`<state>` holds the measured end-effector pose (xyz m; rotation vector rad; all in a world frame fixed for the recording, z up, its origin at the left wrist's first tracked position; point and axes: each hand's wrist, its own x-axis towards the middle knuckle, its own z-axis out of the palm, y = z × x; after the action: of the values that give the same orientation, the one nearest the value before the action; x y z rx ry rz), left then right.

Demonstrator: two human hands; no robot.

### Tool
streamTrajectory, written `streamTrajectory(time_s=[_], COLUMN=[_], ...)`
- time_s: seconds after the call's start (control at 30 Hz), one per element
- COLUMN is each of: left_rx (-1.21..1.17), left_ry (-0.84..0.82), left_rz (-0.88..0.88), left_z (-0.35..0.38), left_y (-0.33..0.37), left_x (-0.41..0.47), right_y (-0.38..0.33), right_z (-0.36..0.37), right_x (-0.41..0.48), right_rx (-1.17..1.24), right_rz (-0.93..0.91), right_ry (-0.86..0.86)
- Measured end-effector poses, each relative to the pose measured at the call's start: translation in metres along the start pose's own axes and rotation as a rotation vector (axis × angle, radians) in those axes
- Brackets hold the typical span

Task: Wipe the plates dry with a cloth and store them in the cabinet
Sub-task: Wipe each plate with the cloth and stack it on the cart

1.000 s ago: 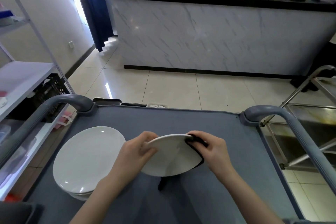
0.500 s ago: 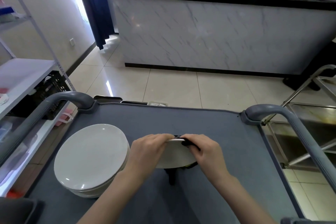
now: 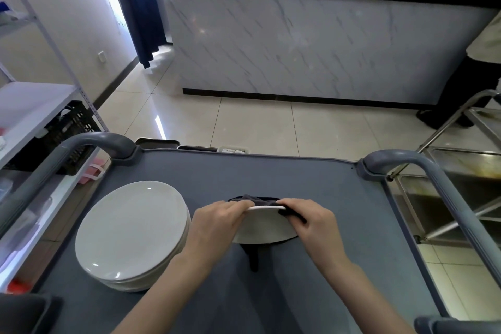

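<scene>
I hold a small white plate (image 3: 264, 228) tilted on edge above the grey cart top (image 3: 311, 184). My left hand (image 3: 217, 221) grips its left rim. My right hand (image 3: 311, 222) pinches a dark cloth (image 3: 257, 199) against the plate's upper right rim; the cloth drapes over the far side and a strip hangs below the plate. A stack of several larger white plates (image 3: 132, 230) sits on the cart to the left of my hands.
The cart has grey handle bars at left (image 3: 81, 149) and right (image 3: 439, 179). A white shelf rack (image 3: 35, 106) with a black crate (image 3: 67, 130) stands at left, a steel trolley (image 3: 461, 184) at right, a marble-fronted counter (image 3: 311, 43) ahead. A person's legs (image 3: 455, 95) stand at far right.
The plate has tipped up from facing me to nearly edge-on. Both hands have moved closer together along its top rim, and the cloth now shows over the far side.
</scene>
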<state>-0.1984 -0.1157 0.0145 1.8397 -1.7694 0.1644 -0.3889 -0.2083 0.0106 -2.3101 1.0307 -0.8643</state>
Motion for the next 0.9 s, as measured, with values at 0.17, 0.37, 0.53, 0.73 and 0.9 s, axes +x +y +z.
streamTrajectory(time_s=[0.17,0.37,0.53,0.73,0.9], left_rx=[0.001,-0.256,-0.252,-0.061,-0.184], left_ry=[0.006,-0.152,-0.103,0.067,-0.068], left_rz=[0.064,-0.245,-0.243,0.073,-0.097], left_z=[0.005,0.007,0.004,0.000,0.001], left_y=[0.010,-0.019,-0.029,0.002,-0.016], left_x=[0.006,-0.008,-0.009,0.019,0.005], right_y=[-0.013,0.002,0.012,-0.016,-0.012], right_z=[0.010,0.007,-0.003,0.013,0.023], right_x=[0.001,-0.001,0.002,0.007,0.001], right_rx=[-0.078,0.074,0.161,-0.050,-0.010], right_rz=[-0.101,0.033,0.137,-0.054,0.005], right_ry=[-0.033,0.003,-0.006,-0.024,-0.048])
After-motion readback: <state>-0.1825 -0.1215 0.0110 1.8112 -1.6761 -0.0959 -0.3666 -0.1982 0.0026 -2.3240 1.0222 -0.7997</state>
